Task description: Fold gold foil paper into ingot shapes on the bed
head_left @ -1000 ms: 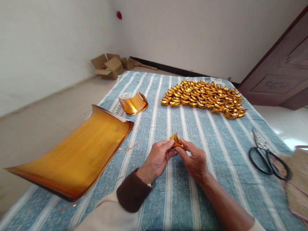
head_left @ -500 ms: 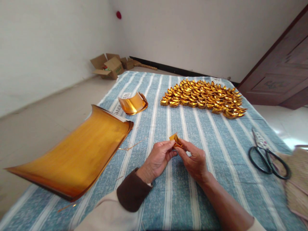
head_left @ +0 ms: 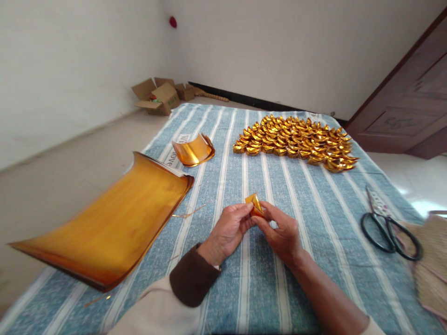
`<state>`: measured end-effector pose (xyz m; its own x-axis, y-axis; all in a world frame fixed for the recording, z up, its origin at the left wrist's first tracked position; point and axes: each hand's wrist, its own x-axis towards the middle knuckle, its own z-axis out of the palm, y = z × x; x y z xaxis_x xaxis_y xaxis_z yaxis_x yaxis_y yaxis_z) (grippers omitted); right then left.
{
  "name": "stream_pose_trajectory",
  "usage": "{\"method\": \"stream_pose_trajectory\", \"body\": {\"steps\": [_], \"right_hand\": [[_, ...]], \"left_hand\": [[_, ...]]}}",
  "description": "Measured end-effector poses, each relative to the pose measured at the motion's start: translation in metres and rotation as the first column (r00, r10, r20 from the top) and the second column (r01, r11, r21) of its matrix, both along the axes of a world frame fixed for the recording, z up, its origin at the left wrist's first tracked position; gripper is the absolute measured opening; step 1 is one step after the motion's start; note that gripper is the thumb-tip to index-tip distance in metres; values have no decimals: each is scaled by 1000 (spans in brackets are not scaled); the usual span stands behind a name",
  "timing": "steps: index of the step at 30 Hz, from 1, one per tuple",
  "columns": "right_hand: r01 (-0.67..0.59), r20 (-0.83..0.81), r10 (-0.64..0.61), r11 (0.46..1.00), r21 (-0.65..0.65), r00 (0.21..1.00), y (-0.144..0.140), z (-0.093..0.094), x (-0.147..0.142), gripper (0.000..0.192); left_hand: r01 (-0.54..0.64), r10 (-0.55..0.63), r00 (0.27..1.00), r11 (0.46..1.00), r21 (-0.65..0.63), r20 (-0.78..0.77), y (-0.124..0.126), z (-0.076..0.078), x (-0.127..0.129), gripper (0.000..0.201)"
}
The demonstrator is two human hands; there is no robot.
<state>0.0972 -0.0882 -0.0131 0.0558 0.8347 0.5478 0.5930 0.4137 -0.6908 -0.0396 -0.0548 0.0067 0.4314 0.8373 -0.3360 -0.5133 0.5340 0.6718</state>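
Observation:
A small piece of folded gold foil paper (head_left: 256, 204) is held up over the striped cloth, between both hands. My left hand (head_left: 232, 228) pinches its left side with thumb and fingers. From the right, my right hand (head_left: 281, 228) grips its other side, thumb low and forefinger behind. My fingers hide part of the folds. Beyond the hands, many folded gold paper ingots (head_left: 293, 142) stand packed in rows. To the left lie a small stack of curled gold paper (head_left: 193, 150) and a large stack of gold sheets (head_left: 115, 218).
Black-handled scissors (head_left: 389, 232) lie at the right, beside a woven tan mat (head_left: 431, 265). Thin gold scraps (head_left: 190, 214) lie on the striped tablecloth (head_left: 223, 181). An open cardboard box (head_left: 157, 97) sits on the floor beyond the table, near the wall.
The folded gold paper has turned slightly between my fingers, and its opening now looks flattened, with a triangular face showing. Both hands stay in nearly the same place.

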Motion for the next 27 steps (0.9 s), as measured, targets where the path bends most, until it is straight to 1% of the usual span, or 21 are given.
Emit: {"method": "stream_pose_trajectory", "body": {"steps": [3,6,11,13,16,22,27], "right_hand": [[-16,21,16,999,45,1000,-1,3,1,29],[-42,94,33,994,98,995,-1,4,2,27],[-49,208,6,978,205,978,0,3,3,24],[-54,230,1,973,223,973,0,3,2,23],[-44,231,-8,975,219,973,-2,4,1,21],[-57,176,29,986,154,984,-3,10,-1,21],[-58,150,41,992,113,988,-3,9,1,20]], "left_hand": [[-15,15,999,1000,3,28,2,0,0,19],[-20,21,999,1000,-19,31,3,0,-1,17],[-16,17,1000,999,-48,19,4,2,-2,16],[-7,8,1000,999,-52,19,3,2,-2,16],[1,0,1000,999,-52,20,3,2,-3,17],[15,-14,1000,999,-45,11,3,-1,-4,20],[17,-16,1000,999,-36,9,4,-3,-4,22]]}}
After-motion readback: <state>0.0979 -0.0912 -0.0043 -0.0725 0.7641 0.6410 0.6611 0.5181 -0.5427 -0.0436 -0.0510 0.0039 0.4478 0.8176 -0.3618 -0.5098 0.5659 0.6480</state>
